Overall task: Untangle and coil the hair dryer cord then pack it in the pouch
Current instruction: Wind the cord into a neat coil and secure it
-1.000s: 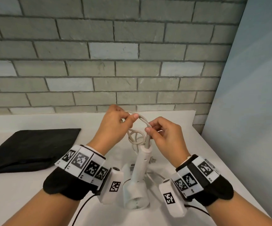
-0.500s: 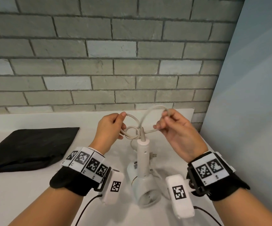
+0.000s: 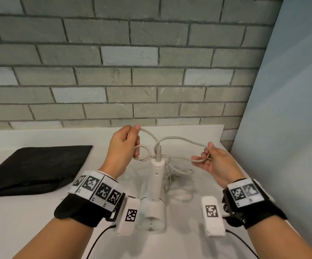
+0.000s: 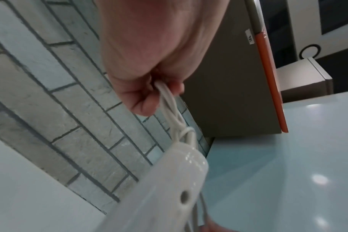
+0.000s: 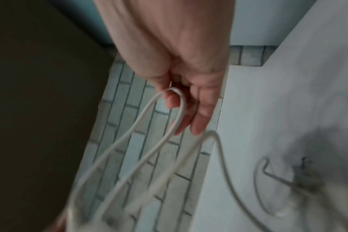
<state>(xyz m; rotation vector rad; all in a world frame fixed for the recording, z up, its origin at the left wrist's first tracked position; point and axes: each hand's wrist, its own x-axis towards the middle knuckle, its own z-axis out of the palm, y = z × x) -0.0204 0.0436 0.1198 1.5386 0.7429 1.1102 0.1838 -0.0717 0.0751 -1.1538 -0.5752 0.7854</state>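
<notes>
The white hair dryer (image 3: 154, 199) lies on the white bench (image 3: 20, 230), handle pointing away toward the brick wall (image 3: 132, 71); no brand is readable on it. Its cord (image 3: 179, 140) rises from the handle end and arches between both hands. The left hand (image 3: 122, 146) pinches a small loop of cord, fingers curled. The right hand (image 3: 214, 161) holds a bend of cord in loosely curled fingers. The black pouch (image 3: 33, 167) lies flat, well left. Wristbands (image 3: 99, 189) carry square black-and-white markers.
</notes>
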